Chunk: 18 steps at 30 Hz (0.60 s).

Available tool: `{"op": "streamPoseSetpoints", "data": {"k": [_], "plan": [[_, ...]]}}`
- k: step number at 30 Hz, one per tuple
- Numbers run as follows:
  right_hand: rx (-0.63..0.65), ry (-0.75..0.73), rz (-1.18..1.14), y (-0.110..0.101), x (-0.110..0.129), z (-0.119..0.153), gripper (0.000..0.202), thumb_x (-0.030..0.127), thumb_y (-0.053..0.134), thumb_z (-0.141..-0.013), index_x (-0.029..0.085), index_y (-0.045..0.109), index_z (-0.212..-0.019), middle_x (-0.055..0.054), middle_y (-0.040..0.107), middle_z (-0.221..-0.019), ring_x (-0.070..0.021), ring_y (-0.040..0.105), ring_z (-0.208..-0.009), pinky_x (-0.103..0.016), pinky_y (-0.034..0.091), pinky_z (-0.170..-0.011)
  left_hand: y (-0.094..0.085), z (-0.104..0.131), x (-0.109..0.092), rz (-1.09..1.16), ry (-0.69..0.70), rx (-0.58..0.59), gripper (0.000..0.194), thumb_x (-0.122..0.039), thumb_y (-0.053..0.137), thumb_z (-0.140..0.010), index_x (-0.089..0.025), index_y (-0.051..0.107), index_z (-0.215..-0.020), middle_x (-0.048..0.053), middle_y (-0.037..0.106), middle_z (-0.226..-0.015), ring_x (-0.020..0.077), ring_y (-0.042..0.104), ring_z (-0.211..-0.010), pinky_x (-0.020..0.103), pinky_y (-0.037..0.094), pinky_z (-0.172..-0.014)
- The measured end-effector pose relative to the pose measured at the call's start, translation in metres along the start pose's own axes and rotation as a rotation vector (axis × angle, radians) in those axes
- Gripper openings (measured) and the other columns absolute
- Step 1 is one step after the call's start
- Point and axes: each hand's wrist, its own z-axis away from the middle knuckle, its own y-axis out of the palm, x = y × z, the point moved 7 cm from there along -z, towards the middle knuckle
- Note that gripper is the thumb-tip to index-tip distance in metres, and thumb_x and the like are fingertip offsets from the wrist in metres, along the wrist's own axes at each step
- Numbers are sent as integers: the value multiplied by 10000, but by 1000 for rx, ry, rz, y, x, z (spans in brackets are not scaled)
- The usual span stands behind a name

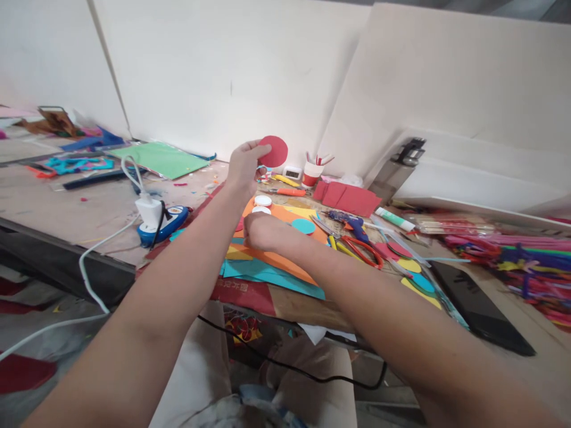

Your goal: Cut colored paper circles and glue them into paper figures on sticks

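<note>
My left hand [244, 169] is raised over the table, pinching a red paper circle [273, 151] by its left edge between thumb and fingers. Lower down, my right hand [262, 232] is bent over the orange paper sheet [285, 252], its fingers curled under and mostly hidden. A bit of red paper [239, 224] peeks out just left of it; whether the hand grips anything is hidden. Just behind that hand are two white round lids [263, 202]. To its right, a turquoise paper circle [303, 226] lies on the orange sheet. Turquoise sheets [267, 278] stick out below.
Right of the papers are red-handled scissors [363, 252], a blue glue gun [354, 224], a glue stick [395, 219] and a black phone [479, 306]. A blue power strip [166, 226] with a white cable stands left. A cup of pens [312, 173] stands near the white wall.
</note>
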Motion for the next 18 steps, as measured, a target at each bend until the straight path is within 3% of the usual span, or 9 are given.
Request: {"op": "streamPoseSetpoints", "data": {"k": [4,8,12,18], "plan": [[-87,20,-236,-13,-16,22,77,150,610,-791,148,662,-848,-47,702,-803,-130,589,-671,-222,397,-543,4,4,2,-5,-11,16,135,-168,645,-679,-152,582,-797,6,587,-705,73,489,-569,198,294,-463],[-192,173,-710,-16,-68,45,55,115,612,-786,169,604,-798,16,623,-642,-89,545,-540,-193,412,-488,7,5,10,-47,-55,19,187,-170,632,-631,-168,576,-810,-4,573,-700,77,507,-576,190,312,-465],[-295,345,-1177,-7,-117,80,121,60,571,-824,156,568,-750,30,586,-550,-79,566,-495,-179,485,-478,19,8,26,-177,-131,134,334,-158,572,-582,-164,615,-913,12,604,-758,105,556,-616,207,374,-501],[-486,448,-1428,5,-148,119,164,-22,591,-782,141,584,-775,19,645,-611,-77,638,-534,-177,551,-543,37,21,49,-322,-142,279,238,-158,525,-520,-140,629,-734,26,592,-693,127,537,-620,246,403,-562]]}}
